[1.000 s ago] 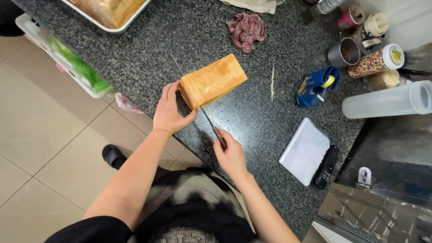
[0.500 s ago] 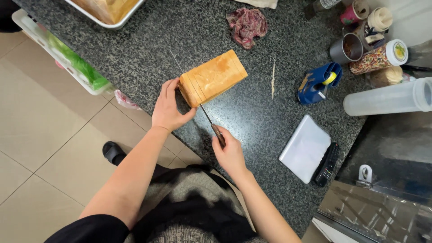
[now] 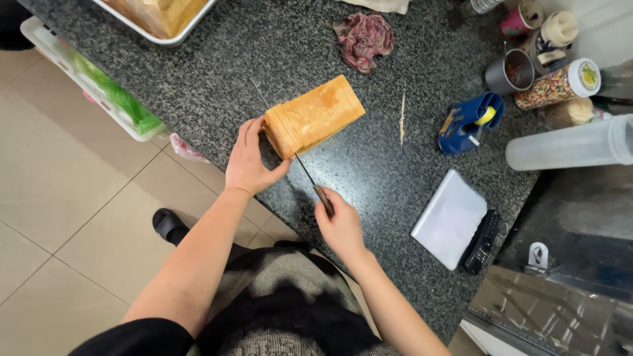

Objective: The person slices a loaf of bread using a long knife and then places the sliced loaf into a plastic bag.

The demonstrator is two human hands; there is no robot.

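Observation:
A golden loaf of bread (image 3: 315,115) lies on the dark speckled counter (image 3: 264,59), with several slices cut at its near-left end. My left hand (image 3: 249,160) cups that cut end, thumb along the near side. My right hand (image 3: 339,226) grips the handle of a long thin knife (image 3: 300,165). The blade runs through the loaf between the slices, and its tip sticks out on the far side.
A blue tape dispenser (image 3: 469,122), a thin wooden stick (image 3: 402,118), a crumpled red cloth (image 3: 363,38), a clear bag stack (image 3: 450,218), a black remote (image 3: 482,241), a clear cylinder (image 3: 570,143), jars (image 3: 557,82) and a metal cup (image 3: 506,71) sit right. A tray of bread (image 3: 158,16) sits far left.
The knife and right hand have shifted slightly along the cut in the loaf; my left hand stays on the loaf's end. The view has drifted a little.

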